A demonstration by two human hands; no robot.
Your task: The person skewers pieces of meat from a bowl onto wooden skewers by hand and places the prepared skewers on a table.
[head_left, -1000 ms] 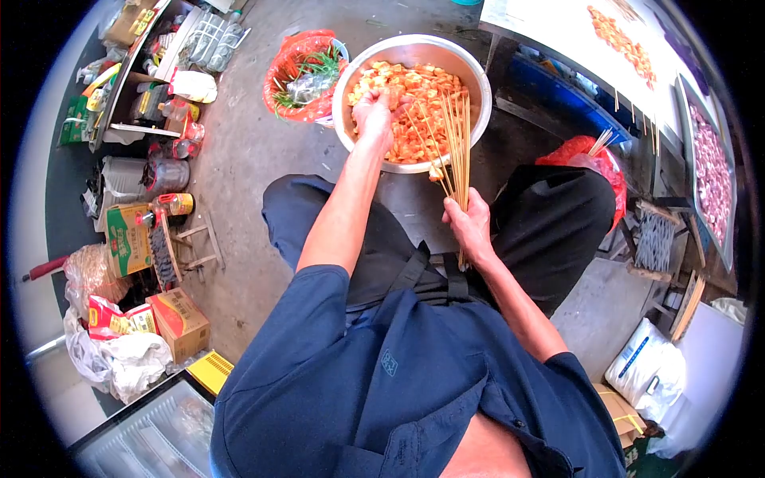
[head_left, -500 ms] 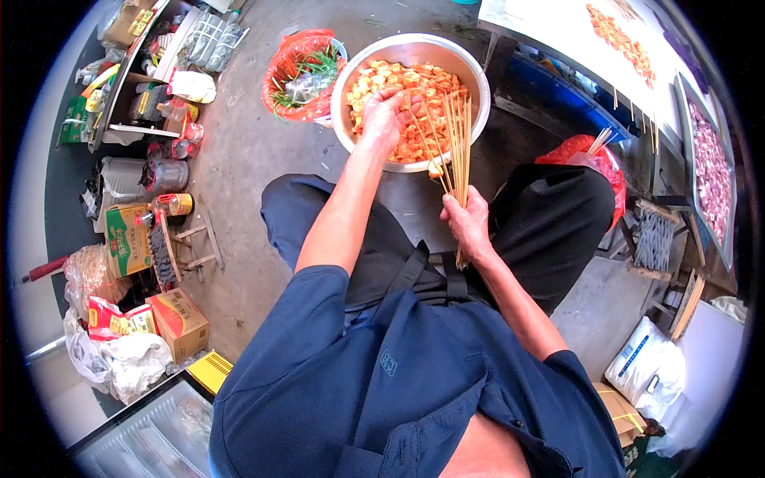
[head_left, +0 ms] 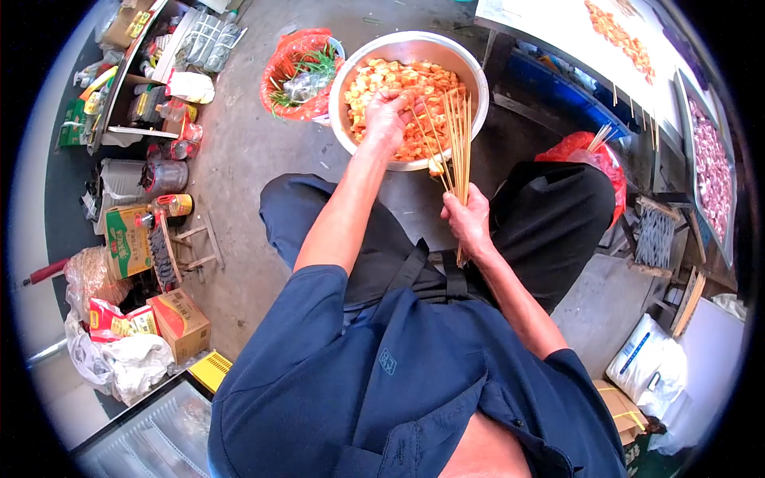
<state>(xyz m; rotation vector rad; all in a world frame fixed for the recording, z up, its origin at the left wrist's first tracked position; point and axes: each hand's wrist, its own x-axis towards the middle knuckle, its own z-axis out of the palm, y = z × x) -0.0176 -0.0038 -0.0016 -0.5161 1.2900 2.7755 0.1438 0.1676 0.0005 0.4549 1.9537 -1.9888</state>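
My right hand [head_left: 468, 221] is wrapped round a bundle of thin wooden skewers [head_left: 459, 151], whose upper ends fan out over the front rim of a large metal bowl [head_left: 476, 111]. Orange, sauce-coated food chunks [head_left: 414, 77], possibly meat, fill much of that bowl. One chunk [head_left: 436, 168] sits on a skewer just above my right hand. Over the bowl's left part, my left hand [head_left: 386, 121] has its fingers pinched together beside the tip of a slanting skewer. What lies between those fingertips is too small to make out.
A red-bagged bucket [head_left: 275, 76] with green stalks stands left of the bowl. At right are a white table [head_left: 550, 32] bearing orange pieces, a tray of pinkish pieces [head_left: 709, 159] and a red bag [head_left: 613, 171] with skewers. Shelves and boxes [head_left: 179, 323] line the left.
Hardly anything differs. Both hands keep nearly the same positions, and the whole view has shifted by a slight amount.
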